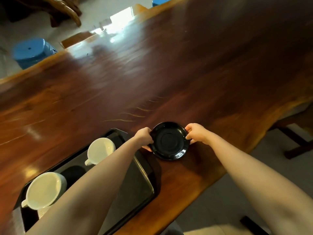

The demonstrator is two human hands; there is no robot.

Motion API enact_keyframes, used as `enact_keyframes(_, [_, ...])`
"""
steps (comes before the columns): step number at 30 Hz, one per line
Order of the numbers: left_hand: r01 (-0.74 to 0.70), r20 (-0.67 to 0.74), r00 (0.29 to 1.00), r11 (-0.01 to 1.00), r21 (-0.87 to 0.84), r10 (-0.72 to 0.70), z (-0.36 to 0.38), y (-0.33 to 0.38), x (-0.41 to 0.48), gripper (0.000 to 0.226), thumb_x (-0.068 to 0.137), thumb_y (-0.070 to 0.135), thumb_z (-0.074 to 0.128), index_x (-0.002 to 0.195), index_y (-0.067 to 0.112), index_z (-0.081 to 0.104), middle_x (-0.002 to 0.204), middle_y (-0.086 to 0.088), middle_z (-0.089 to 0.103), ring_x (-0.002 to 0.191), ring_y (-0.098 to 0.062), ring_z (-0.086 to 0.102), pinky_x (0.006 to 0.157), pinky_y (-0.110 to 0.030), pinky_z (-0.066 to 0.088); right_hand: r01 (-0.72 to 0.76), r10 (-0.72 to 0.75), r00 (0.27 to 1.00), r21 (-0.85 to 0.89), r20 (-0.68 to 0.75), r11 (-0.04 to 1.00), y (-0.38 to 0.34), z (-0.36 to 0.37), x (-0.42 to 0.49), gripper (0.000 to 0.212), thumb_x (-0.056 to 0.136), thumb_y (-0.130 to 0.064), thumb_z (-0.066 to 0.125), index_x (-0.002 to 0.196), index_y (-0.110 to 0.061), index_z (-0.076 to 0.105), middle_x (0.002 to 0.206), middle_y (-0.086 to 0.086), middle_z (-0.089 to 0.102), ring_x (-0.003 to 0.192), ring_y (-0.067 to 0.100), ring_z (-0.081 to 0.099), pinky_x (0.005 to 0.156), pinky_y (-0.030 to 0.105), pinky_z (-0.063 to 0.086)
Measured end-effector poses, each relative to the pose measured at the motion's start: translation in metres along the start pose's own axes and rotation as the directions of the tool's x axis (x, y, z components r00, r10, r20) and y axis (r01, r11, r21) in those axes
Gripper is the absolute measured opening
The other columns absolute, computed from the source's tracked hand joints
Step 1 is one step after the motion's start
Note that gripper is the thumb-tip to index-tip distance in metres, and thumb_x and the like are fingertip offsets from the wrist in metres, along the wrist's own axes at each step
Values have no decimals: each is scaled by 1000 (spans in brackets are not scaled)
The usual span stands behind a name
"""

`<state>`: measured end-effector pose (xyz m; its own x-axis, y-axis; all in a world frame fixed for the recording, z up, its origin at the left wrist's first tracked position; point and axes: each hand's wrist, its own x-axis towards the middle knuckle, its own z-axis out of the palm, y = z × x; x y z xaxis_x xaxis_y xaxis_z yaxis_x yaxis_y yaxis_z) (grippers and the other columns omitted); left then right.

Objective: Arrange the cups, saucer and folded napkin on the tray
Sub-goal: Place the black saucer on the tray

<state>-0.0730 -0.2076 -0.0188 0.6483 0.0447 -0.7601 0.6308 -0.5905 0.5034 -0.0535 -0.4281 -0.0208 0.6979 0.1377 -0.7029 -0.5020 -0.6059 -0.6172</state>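
A glossy black saucer (pixel 170 141) sits just right of the tray, over the wooden table. My left hand (pixel 144 135) grips its left rim and my right hand (pixel 196 134) grips its right rim. The black tray (pixel 142 182) lies at the lower left, near the table's front edge. Two white cups stand on it: one far (pixel 100 150), one near (pixel 44 189), each with its handle toward the lower left. A dark round patch (pixel 72 173) lies between the cups. My left forearm hides much of the tray. I cannot make out the napkin.
The long wooden table (pixel 152 82) stretches away to the upper right. Two blue stools (pixel 30 52) stand beyond its far edge, and a wooden bench (pixel 296 133) stands at the right. The floor shows at the lower right.
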Motion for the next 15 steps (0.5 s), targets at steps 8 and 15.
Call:
enact_keyframes(8, [-19, -95, 995, 858, -513, -35, -18, -8, -39, 43, 86, -7, 55, 125, 10, 53, 117, -13, 59, 96, -27, 63, 64, -37, 58, 99, -101, 995, 129, 6, 987, -30, -14, -25, 33, 83, 10, 57, 111, -6, 62, 95, 8, 67, 85, 16, 66, 55, 22, 56])
enact_keyframes(15, [-179, -223, 975, 640, -747, 11, -48, -53, -100, 30, 87, -6, 54, 114, 7, 58, 101, -14, 64, 82, -23, 64, 63, -32, 56, 243, -259, 960, 144, 103, 959, -86, 9, -52, 26, 82, 1, 62, 103, -14, 67, 100, 5, 71, 89, 16, 70, 62, 25, 57])
